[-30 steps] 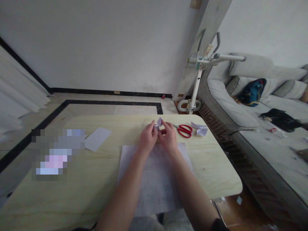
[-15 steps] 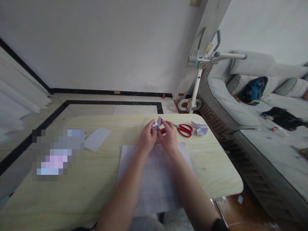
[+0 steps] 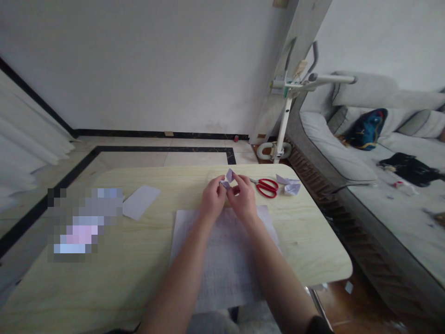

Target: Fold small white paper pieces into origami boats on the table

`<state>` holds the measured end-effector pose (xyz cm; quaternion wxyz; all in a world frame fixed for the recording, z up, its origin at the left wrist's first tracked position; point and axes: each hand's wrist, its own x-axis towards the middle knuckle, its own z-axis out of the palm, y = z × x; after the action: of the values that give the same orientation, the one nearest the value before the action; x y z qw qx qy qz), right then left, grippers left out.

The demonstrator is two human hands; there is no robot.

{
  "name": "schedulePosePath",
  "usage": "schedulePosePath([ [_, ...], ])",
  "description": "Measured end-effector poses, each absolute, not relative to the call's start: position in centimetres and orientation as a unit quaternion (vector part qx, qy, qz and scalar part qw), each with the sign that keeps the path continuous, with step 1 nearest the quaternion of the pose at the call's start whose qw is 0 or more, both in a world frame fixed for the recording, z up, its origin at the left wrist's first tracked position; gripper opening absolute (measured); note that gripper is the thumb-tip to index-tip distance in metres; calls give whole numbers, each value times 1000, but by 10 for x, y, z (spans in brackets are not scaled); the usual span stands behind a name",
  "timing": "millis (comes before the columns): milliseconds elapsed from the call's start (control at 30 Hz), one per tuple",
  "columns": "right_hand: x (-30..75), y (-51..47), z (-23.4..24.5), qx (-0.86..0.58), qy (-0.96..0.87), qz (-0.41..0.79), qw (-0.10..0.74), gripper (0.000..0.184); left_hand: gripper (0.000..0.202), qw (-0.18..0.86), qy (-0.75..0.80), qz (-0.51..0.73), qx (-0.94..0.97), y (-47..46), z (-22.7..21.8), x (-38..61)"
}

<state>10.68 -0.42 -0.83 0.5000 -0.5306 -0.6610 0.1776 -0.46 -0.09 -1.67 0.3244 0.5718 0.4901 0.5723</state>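
Both forearms reached forward over the large white paper sheet on the pale wooden table, left hand and right hand knuckles-up, fingertips meeting, pinching a small folded pale-lilac paper piece between them just above the tabletop, red-handled scissors lying just right.

The table was pale, matt wood grain. The sheet on it was thin white paper. The scissors had glossy red plastic handles.
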Motion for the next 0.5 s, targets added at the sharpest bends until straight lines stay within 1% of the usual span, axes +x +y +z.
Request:
schedulePosePath([
  [100, 107, -4, -9, -532, -660, 176, 500, 49, 31, 288, 493, 564, 597, 1, -19, -5],
  [267, 107, -3, -9, -529, -669, 173, 493, 50, 38, 227, 523, 513, 642, 3, -22, -6],
  [367, 107, -4, -8, -525, -667, 177, 498, 48, 39, 236, 539, 518, 621, 1, -21, -5],
  [500, 107, -4, -8, -525, -660, 182, 505, 46, 26, 268, 548, 530, 589, 0, -16, -4],
])
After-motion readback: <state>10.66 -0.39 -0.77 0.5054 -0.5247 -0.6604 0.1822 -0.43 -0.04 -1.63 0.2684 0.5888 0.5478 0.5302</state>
